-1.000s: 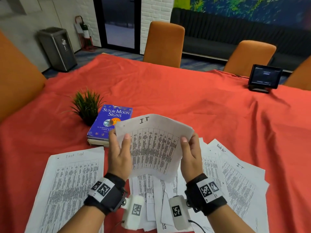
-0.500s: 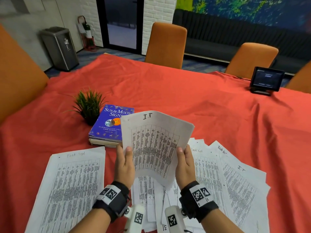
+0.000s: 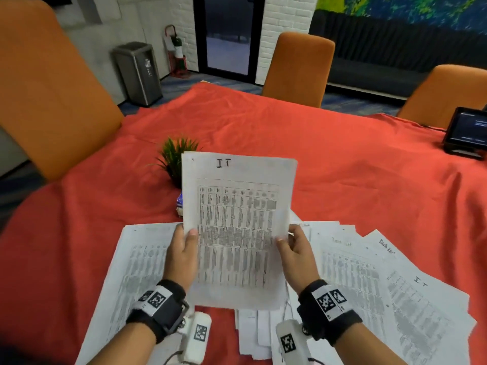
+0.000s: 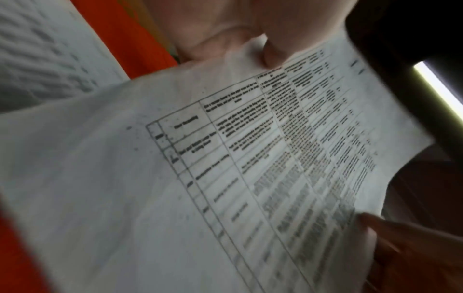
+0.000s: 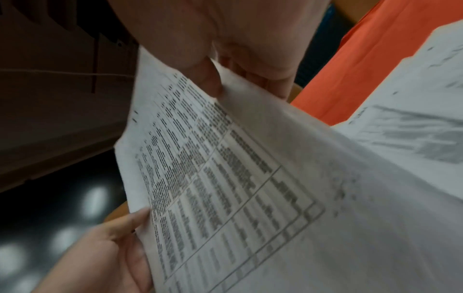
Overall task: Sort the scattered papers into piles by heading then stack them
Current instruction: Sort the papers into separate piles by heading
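A printed sheet headed "IT" (image 3: pixel 237 233) is held upright above the red tablecloth (image 3: pixel 342 167), its table of text facing me. My left hand (image 3: pixel 184 246) pinches its left edge, thumb on the front. My right hand (image 3: pixel 292 246) pinches its right edge the same way. The left wrist view shows the sheet (image 4: pixel 225 168) under my left thumb; the right wrist view shows the sheet (image 5: pixel 250 168) under my right thumb. A "Task list" sheet (image 3: pixel 137 272) lies flat at the left. Scattered overlapping sheets (image 3: pixel 382 285), some headed "Task list" and one "IT", spread at the right.
A small green plant (image 3: pixel 176 156) and a blue book (image 3: pixel 180 201) sit behind the held sheet, mostly hidden by it. A dark tablet (image 3: pixel 466 133) stands at the far right. Orange chairs (image 3: pixel 297 67) ring the table. Bare red cloth stretches beyond the papers.
The "IT" sheet has gone from bowed to flat and upright, and it now covers most of the book. Both hands keep hold of its side edges.
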A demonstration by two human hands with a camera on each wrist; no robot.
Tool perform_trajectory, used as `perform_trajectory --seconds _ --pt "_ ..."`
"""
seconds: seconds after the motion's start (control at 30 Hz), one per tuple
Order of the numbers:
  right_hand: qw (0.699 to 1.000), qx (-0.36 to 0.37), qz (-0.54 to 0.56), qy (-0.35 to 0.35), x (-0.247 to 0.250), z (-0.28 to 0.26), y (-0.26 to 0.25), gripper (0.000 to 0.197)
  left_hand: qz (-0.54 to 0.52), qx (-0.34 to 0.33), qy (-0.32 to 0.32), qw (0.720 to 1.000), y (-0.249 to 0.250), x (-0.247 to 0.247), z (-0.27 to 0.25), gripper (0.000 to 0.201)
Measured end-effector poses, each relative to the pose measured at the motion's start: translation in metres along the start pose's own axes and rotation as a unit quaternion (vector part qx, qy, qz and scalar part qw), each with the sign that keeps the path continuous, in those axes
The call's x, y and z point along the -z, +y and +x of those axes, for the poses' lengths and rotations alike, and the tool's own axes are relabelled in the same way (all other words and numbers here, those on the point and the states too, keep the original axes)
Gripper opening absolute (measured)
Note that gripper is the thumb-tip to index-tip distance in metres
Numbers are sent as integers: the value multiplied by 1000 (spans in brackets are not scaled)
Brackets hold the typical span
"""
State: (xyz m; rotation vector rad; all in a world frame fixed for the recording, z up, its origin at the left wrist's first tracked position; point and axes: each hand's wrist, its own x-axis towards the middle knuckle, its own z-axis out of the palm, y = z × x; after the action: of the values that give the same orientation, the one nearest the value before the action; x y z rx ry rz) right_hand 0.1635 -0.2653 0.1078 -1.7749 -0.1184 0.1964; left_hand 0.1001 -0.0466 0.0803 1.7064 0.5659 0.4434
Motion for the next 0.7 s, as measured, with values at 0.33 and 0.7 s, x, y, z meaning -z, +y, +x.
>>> perform_trajectory --seconds 0.33,0.7 --pt "941 -125 -157 -274 -123 -12 24 36 169 171 46 969 -71 140 11 23" --pt "897 -228 -275 -261 -171 -13 43 53 278 246 18 928 -113 153 17 26"
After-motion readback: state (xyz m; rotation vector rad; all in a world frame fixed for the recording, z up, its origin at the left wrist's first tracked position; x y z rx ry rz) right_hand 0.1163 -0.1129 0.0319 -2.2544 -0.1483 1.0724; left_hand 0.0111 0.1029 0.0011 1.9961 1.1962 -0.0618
